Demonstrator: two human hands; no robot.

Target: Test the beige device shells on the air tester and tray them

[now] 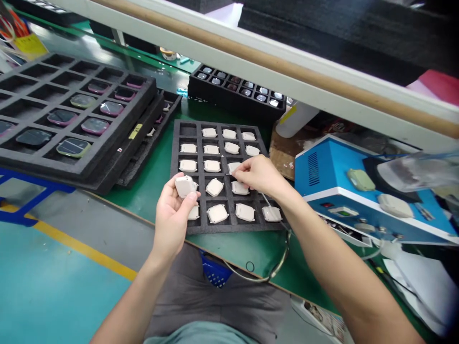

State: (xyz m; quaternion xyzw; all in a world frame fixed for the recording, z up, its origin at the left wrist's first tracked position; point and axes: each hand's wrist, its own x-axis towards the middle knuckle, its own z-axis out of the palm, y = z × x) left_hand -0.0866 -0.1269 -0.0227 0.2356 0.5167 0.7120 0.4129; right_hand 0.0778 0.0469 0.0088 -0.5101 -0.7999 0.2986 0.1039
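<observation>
My left hand [170,210] holds a white watch case [185,186] between thumb and fingers, raised over the left side of a black foam tray [184,130]. Over the middle right of that tray is my right hand [256,173], its fingers pinched together. Its fingertips touch or hover just above a white watch case [234,167] in a compartment; what they grip is hidden. From beneath this hand a thin rod [267,200] runs down toward a cable [285,255]. More white watch cases, such as one near the front [217,213], lie one to a compartment.
Stacked foam trays [81,165] with dark-faced watches stand at left. A black tray [233,98] of small glassy parts lies behind. On the right, a blue machine [322,167] carries two cases and a plastic bag. A shelf rail [251,52] crosses above the green bench [143,200].
</observation>
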